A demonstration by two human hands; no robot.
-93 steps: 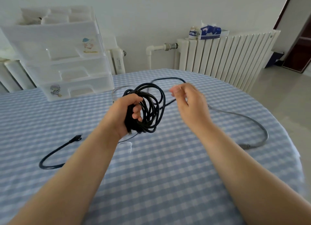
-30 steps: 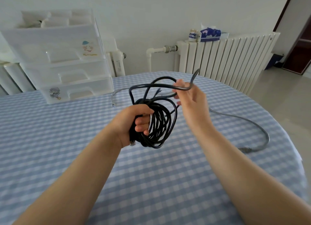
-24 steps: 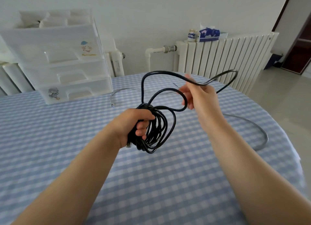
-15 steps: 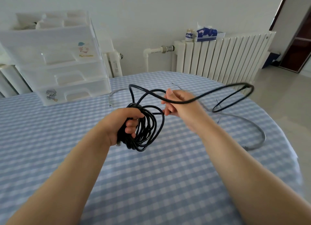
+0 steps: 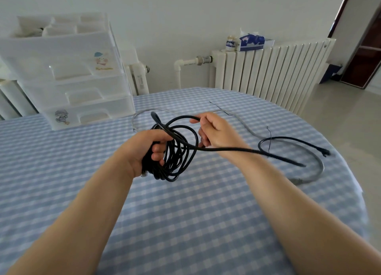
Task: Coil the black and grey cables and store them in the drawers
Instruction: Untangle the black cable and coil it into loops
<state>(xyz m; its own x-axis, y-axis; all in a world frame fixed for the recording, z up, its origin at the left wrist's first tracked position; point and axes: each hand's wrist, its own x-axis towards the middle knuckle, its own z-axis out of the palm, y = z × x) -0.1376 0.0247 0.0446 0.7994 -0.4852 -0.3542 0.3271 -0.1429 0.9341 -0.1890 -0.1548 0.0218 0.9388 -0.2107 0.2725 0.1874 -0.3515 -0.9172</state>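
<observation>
Mid-frame: left hand (image 5: pixel 148 149) gripping black cable (image 5: pixel 175 157) coil, right hand (image 5: pixel 214 130) pinching the tail, now swung down rightward; coiling nearly finished.

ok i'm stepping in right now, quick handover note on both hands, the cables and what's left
Left hand: grips the bundle of wound black cable above the checked tablecloth.
Right hand: pinches the black cable's loose tail, which runs right to its plug near the table edge.
Thin grey cable: lies uncoiled on the table.
White plastic drawer unit: back left, drawers closed.
Done: most of the black cable wound.
Left: wind in the tail, coil the grey cable, store both.
</observation>
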